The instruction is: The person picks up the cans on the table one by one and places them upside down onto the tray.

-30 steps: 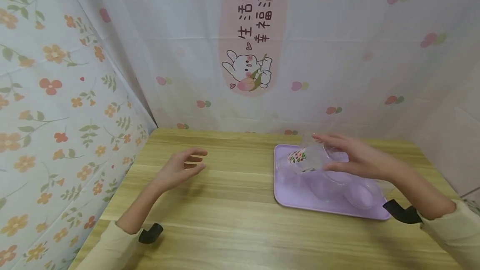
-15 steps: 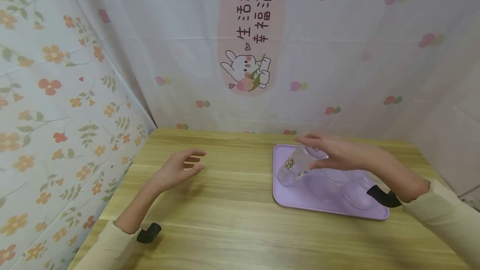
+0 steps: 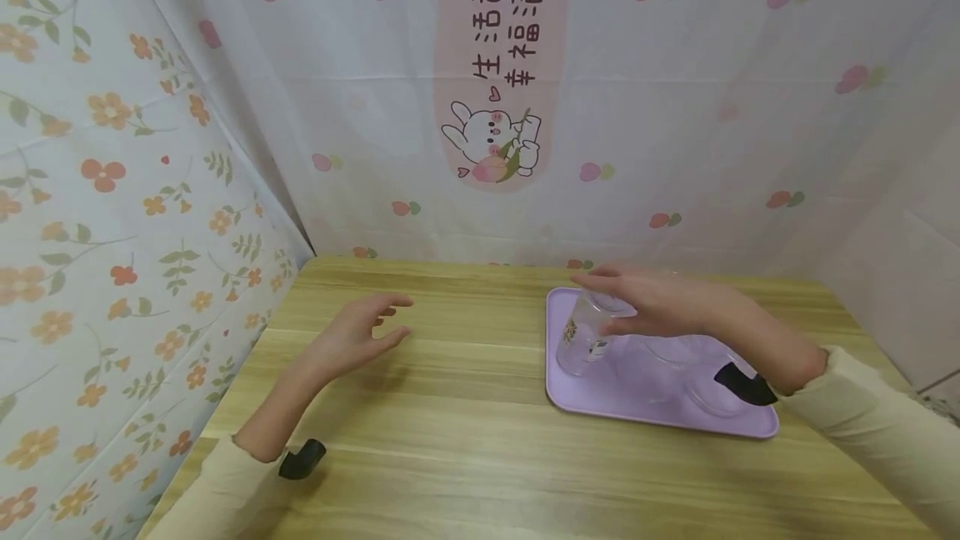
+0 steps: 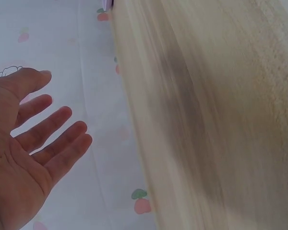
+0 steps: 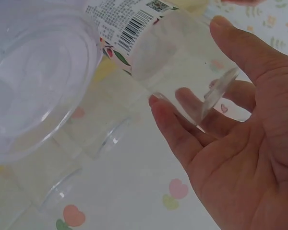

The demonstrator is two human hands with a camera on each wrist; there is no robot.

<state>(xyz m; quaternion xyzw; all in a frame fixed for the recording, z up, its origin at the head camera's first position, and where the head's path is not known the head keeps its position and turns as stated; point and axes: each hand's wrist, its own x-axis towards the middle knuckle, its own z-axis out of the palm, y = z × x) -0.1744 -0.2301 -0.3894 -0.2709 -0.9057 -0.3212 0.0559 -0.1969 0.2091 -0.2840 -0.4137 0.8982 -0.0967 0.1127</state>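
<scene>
On the left end of a lilac tray (image 3: 600, 407) stands a clear cup (image 3: 573, 348) with a floral label, tilted slightly. My right hand (image 3: 656, 298) holds its upper end, thumb on one side and fingers round the other. In the right wrist view the cup (image 5: 168, 52) shows a barcode, and some fingers of the right hand (image 5: 245, 129) are seen through its wall. My left hand (image 3: 356, 336) hovers over the table's left part, fingers loosely bent and holding nothing. The left wrist view shows this left hand (image 4: 33, 139) with its palm turned to the camera.
More clear containers lie on the tray, among them a round bowl (image 3: 720, 390) partly behind the right wrist. In the right wrist view this kind of round clear bowl (image 5: 38, 96) is close beside the cup. A patterned curtain (image 3: 360, 107) hangs behind the wooden table (image 3: 450, 440).
My right hand has moved left and lowered the cup onto the tray's left end, turning it more upright. The left hand has hardly moved.
</scene>
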